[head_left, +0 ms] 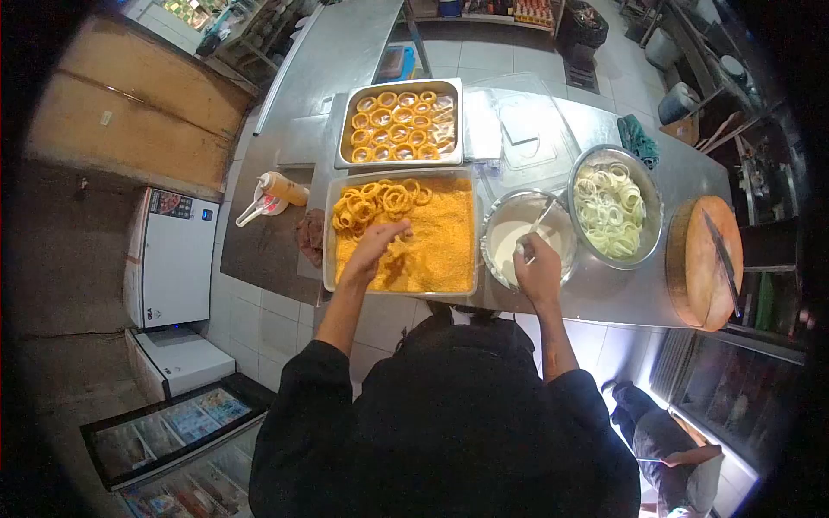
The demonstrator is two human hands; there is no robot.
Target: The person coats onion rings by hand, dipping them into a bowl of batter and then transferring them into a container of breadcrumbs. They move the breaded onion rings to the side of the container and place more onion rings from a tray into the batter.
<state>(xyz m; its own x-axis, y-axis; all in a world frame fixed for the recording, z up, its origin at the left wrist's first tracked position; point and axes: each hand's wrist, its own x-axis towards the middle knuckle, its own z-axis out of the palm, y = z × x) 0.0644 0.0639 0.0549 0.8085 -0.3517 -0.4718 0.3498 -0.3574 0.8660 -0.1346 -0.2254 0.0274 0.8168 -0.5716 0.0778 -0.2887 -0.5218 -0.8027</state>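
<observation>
Two-handed coating seems underway: fine orange crumbs (442, 259) under the left hand (377, 248), grip unclear; white batter (508, 244) beneath the right hand (535, 261), pinching a slender pale utensil (542, 215), likely needing draining next.

Behind the box (474, 233) of crumbs (445, 229), a tray (444, 129) of rings (399, 125). More rings (356, 207) in the box's back left. To the left, bottle (283, 188). To the right, batter bowl (489, 259), onion bowl (659, 207), then knife (722, 259) on board (693, 259). Behind the batter bowl, maybe a lid (535, 147).

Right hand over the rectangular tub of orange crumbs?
No, the right hand is at the round silvery bowl of creamy white liquid, gripping a slender pale utensil.
</observation>
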